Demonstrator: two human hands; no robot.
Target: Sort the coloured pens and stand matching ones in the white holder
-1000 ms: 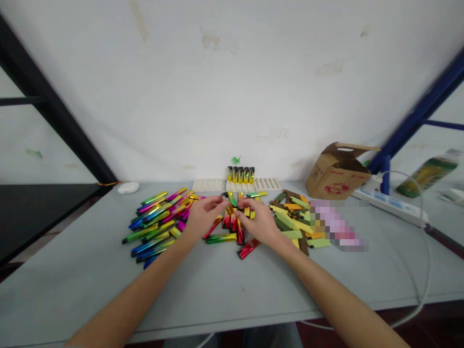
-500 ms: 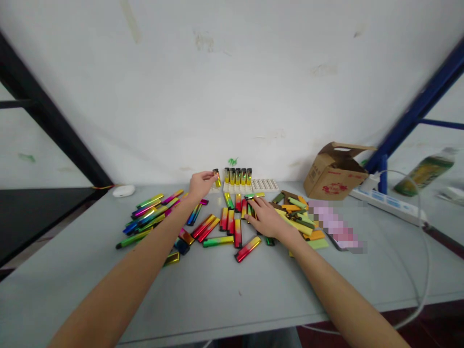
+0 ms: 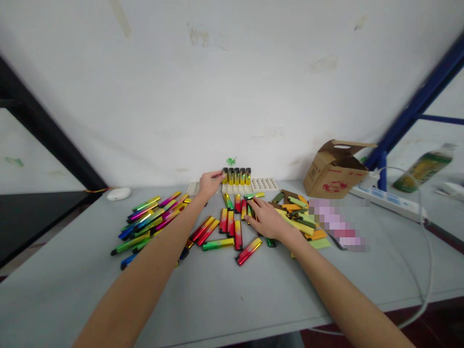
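Note:
My left hand point(image 3: 210, 184) is at the pale gridded tray point(image 3: 264, 184) by the wall, fingertips pinched at the left end of a row of upright gold lighters point(image 3: 237, 177) with dark tops. The lighter in its fingers is mostly hidden or merges with the row. My right hand point(image 3: 267, 220) lies palm down with fingers apart over loose lighters, its fingertips by a green-and-gold lighter point(image 3: 258, 195). Several red-and-gold lighters point(image 3: 238, 234) and a green one point(image 3: 218, 243) lie between my forearms.
Multicoloured lighters point(image 3: 145, 222) are heaped left, yellow, orange and olive ones point(image 3: 304, 224) right. Beyond are an open cardboard box point(image 3: 335, 174), a blurred-out phone-like object point(image 3: 335, 222), a power strip point(image 3: 391, 203) with cable, and a bottle point(image 3: 422, 169). A white case point(image 3: 119, 194) sits far left.
My left hand has moved right, bringing the gold lighter from beside the row to its left end. The right hand stays in place. The view has shifted slightly.

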